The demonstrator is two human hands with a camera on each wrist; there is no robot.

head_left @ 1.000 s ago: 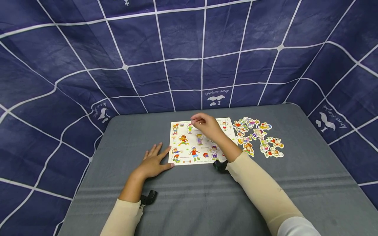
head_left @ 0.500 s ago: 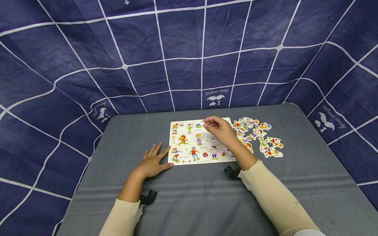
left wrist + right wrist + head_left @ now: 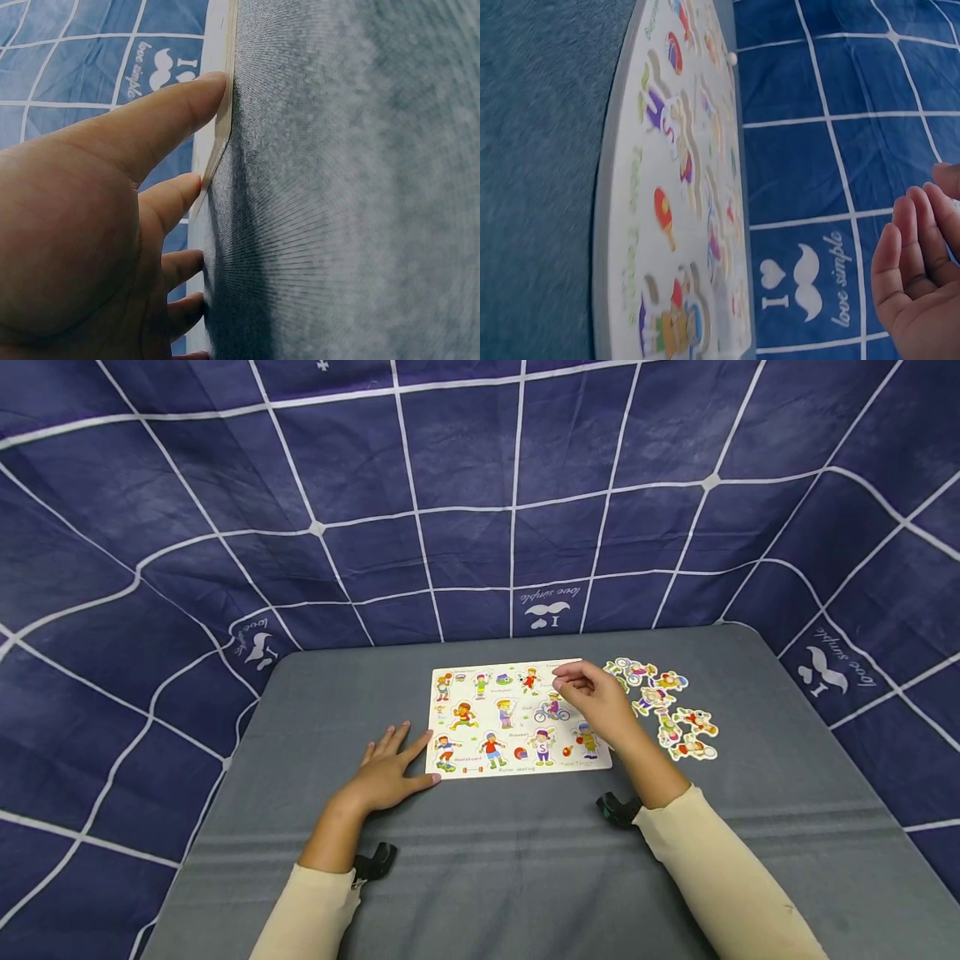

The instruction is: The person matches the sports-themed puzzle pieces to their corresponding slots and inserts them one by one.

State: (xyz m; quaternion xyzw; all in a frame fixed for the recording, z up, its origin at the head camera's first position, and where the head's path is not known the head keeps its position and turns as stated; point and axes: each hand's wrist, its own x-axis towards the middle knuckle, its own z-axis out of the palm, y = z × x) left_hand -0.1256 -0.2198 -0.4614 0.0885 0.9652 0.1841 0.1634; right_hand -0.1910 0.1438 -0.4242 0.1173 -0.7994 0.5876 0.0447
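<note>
Puzzle board (image 3: pixel 486 714), lying flat on grey cloth (image 3: pixel 465 877), its white face bearing sports figures and small lettering. A cyclist picture (image 3: pixel 552 711) occupies the board's right half; a table-tennis figure (image 3: pixel 676 330) sits at its near right corner, where recessed outlines are visible from the right wrist. The left hand (image 3: pixel 384 781) rests at the board's left edge with fingers spread, thumb tip touching the board near its near left corner. The right hand (image 3: pixel 597 697) is above the board's right edge, toward the far corner; its fingers are loosely bent and appear bare. Colourful cut-out pieces (image 3: pixel 654 698) lie just right of the board, some overlapping, partly hidden by the right hand. Nearer the person than the board are two cream sleeves (image 3: pixel 307 910) and black wrist devices (image 3: pixel 378 862). Beyond the board hangs a navy curtain (image 3: pixel 472 552) with white grid lines.
</note>
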